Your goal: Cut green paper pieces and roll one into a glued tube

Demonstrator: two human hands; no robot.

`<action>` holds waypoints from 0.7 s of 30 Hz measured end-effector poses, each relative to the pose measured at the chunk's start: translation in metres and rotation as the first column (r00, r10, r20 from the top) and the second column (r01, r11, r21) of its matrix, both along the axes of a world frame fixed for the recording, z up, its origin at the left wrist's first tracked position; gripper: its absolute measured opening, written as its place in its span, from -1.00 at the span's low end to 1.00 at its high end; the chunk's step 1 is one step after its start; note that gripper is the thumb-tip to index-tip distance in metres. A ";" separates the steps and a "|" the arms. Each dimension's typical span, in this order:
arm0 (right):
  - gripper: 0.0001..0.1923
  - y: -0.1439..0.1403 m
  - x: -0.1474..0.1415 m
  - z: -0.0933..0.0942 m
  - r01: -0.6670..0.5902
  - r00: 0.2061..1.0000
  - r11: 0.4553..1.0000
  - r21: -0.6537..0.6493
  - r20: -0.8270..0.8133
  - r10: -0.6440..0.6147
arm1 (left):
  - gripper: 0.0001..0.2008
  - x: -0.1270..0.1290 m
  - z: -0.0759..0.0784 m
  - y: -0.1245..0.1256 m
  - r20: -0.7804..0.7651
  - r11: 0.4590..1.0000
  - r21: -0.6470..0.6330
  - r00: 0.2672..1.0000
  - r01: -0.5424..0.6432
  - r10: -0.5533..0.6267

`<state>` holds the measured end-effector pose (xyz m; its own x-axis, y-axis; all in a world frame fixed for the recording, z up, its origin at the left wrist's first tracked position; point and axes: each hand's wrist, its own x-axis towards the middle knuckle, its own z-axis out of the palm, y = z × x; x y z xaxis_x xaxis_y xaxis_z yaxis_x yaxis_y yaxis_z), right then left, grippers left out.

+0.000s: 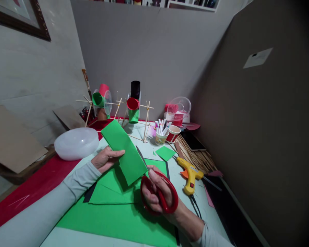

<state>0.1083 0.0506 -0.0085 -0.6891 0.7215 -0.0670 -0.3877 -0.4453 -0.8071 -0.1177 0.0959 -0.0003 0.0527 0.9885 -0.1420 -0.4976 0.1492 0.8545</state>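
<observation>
A rectangular green foam or paper sheet [126, 151] is held up in my left hand [107, 159], its thumb on top and the fingers beneath. My right hand [157, 190] grips red-handled scissors [173, 192], its fingers through the loops. The blades lie at the right edge of the green sheet; one blade shows above it, the other is hidden. Below both hands lie larger green sheets [113, 214] with black pieces under them. A small green piece [165, 153] rests just beyond the scissors.
A yellow glue gun [192, 175] with its cord lies to the right, beside wooden sticks [195, 154] and a phone [193, 140]. Marker cups [161, 138] stand behind. Stick frames with coloured tubes [133, 103] stand at the back. A translucent bowl [76, 144] sits left.
</observation>
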 end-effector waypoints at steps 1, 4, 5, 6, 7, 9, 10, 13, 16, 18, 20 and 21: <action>-0.54 0.001 0.000 -0.001 -0.021 1.000 1.000 0.003 -0.013 0.021 | -0.68 0.000 0.000 0.000 -0.001 1.000 0.005 1.000 0.000 0.000; -0.54 0.004 0.000 -0.004 -0.080 0.997 0.997 -0.001 -0.022 0.080 | -0.66 0.001 -0.001 -0.002 -0.012 1.000 0.007 1.000 0.019 -0.019; -0.53 0.004 0.000 -0.005 -0.092 0.996 0.996 -0.008 -0.017 0.092 | -0.65 0.002 -0.001 -0.003 -0.016 1.000 0.004 1.000 0.027 -0.027; -0.53 0.005 0.000 -0.005 -0.098 0.995 0.995 -0.013 -0.014 0.098 | -0.64 0.003 -0.001 -0.004 -0.021 0.999 0.002 0.999 0.035 -0.035; -0.53 0.005 0.000 -0.005 -0.099 0.995 0.995 -0.016 -0.014 0.099 | -0.64 0.005 -0.001 -0.004 -0.024 0.999 0.001 0.999 0.041 -0.041; -0.53 0.005 0.000 -0.004 -0.082 0.996 0.997 -0.011 -0.023 0.082 | -0.65 0.007 0.000 -0.006 -0.029 0.999 0.003 0.999 0.047 -0.046; -0.52 0.005 0.000 -0.004 -0.074 0.997 0.997 -0.009 -0.027 0.073 | -0.65 0.008 0.000 -0.007 -0.031 0.999 0.004 0.998 0.049 -0.049; -0.48 0.003 0.000 -0.003 -0.027 1.000 0.999 -0.036 -0.013 0.027 | -0.63 0.009 0.001 -0.007 -0.041 0.999 0.000 0.998 0.054 -0.053; -0.34 0.002 0.000 -0.002 0.016 1.000 0.999 -0.042 0.018 -0.015 | -0.62 0.007 -0.001 -0.006 -0.049 0.999 -0.005 0.997 0.053 -0.053; -0.23 0.001 0.000 -0.002 0.012 1.000 0.999 -0.033 0.019 -0.011 | -0.61 0.006 -0.002 -0.005 -0.054 0.999 -0.005 0.997 0.048 -0.048; -0.17 0.001 0.001 -0.001 -0.007 1.000 0.999 -0.034 0.008 0.007 | -0.61 0.006 -0.002 -0.005 -0.061 0.999 -0.003 0.997 0.049 -0.049; -0.16 0.000 0.001 -0.001 -0.018 1.000 0.999 -0.030 -0.001 0.018 | -0.61 0.007 -0.002 -0.006 -0.063 0.999 -0.001 0.997 0.052 -0.052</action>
